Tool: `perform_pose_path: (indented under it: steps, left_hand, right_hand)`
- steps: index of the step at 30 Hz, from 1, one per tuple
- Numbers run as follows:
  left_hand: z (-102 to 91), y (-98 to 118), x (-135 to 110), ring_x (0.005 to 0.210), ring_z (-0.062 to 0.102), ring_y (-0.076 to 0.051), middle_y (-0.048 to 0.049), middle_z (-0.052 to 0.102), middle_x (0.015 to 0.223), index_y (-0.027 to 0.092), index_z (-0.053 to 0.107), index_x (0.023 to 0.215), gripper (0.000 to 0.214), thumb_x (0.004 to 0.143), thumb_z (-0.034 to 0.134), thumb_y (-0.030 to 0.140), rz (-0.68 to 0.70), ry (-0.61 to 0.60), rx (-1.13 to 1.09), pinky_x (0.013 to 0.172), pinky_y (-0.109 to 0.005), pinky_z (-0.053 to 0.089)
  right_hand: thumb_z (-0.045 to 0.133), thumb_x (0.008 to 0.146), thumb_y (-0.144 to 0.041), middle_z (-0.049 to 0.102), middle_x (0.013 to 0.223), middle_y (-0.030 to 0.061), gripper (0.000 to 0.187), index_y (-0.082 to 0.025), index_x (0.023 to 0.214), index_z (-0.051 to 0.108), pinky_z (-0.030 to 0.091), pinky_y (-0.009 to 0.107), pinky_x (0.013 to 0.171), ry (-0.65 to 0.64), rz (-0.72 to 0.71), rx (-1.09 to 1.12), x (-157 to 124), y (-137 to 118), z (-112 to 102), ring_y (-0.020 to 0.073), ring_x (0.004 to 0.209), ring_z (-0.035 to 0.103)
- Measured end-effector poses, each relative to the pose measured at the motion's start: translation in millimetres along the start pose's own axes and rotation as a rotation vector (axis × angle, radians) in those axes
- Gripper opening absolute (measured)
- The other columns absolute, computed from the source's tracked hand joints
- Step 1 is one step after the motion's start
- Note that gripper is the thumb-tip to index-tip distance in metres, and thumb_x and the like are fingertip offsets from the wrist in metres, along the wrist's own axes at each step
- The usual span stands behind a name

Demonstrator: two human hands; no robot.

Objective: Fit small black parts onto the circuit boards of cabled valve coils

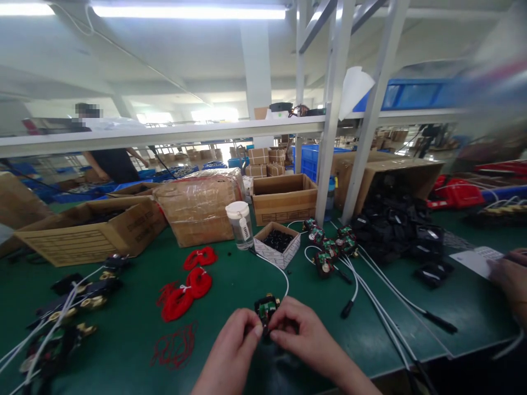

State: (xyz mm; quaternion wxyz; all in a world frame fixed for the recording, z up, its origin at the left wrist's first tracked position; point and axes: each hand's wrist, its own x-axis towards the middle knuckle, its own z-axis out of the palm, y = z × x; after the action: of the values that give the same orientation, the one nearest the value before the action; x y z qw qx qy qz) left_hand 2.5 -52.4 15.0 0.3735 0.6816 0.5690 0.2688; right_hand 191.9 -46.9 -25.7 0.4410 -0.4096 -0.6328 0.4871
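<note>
Between my hands at the front of the table is a small black-cased circuit board assembly, with a green board, brass parts and a white cable running off behind it. My left hand pinches its near left edge, thumb against index finger. On the other side my right hand is closed, its fingertips at the assembly's right edge. The fingers cover the lower part, so any small piece or wire between the fingertips is hidden. To the left lie bundles of red wire and a tangle of loose thin red wires.
A small box of black parts and a lidded clear jar stand ahead. Similar cabled assemblies lie right, others left. Black housings spill from a carton. Another person's hand is at the right edge.
</note>
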Motion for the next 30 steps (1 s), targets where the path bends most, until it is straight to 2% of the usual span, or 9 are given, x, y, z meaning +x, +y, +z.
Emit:
perform_pose_path:
  steps: [6,11,17,25,30]
  left_hand:
    - [8.1,-9.8,7.1,0.083,0.06,-0.023,-0.0063,0.065,0.086,0.024,0.054,0.075,0.019,0.086,0.046,0.036,0.015,0.051,0.038,0.078,-0.033,0.049]
    - [14.6,-15.8,19.5,0.083,0.061,-0.023,-0.0068,0.063,0.085,0.023,0.054,0.074,0.015,0.086,0.046,0.023,0.014,0.1,0.141,0.078,-0.033,0.048]
    - [17.1,-17.7,26.9,0.085,0.06,-0.024,-0.0075,0.062,0.087,0.021,0.056,0.076,0.018,0.089,0.043,0.02,0.028,0.137,0.192,0.08,-0.036,0.048]
    - [16.6,-15.9,33.6,0.085,0.061,-0.022,-0.0066,0.062,0.089,0.02,0.058,0.079,0.021,0.091,0.043,0.015,0.046,0.162,0.274,0.079,-0.033,0.047]
    - [16.1,-11.5,38.4,0.091,0.061,-0.023,-0.0078,0.061,0.093,0.018,0.061,0.086,0.021,0.094,0.043,0.012,0.006,0.126,0.402,0.082,-0.033,0.045]
  right_hand:
    - [0.072,0.08,-0.029,0.053,0.081,-0.0018,0.011,-0.018,0.079,0.071,0.036,0.022,0.059,0.041,0.032,-0.011,0.1,8.1,-3.5,0.0105,0.067,0.05]
    - [0.068,0.082,-0.022,0.055,0.079,-0.0017,0.005,-0.019,0.081,0.071,0.04,0.023,0.062,0.134,0.049,-0.136,10.0,10.2,-5.0,0.0115,0.068,0.052]
    - [0.067,0.084,-0.016,0.056,0.079,-0.0014,0.006,-0.019,0.08,0.071,0.041,0.023,0.063,0.163,0.025,-0.269,18.8,9.1,-4.0,0.0125,0.07,0.055]
    - [0.065,0.088,-0.009,0.057,0.084,-0.0003,0.012,-0.02,0.084,0.067,0.044,0.025,0.07,0.184,-0.086,-0.497,17.5,11.0,-0.2,0.0147,0.078,0.058]
    - [0.055,0.095,-0.012,0.057,0.089,0.0023,0.014,-0.021,0.088,0.063,0.045,0.029,0.075,0.216,-0.179,-0.728,15.1,17.6,6.2,0.0168,0.081,0.059]
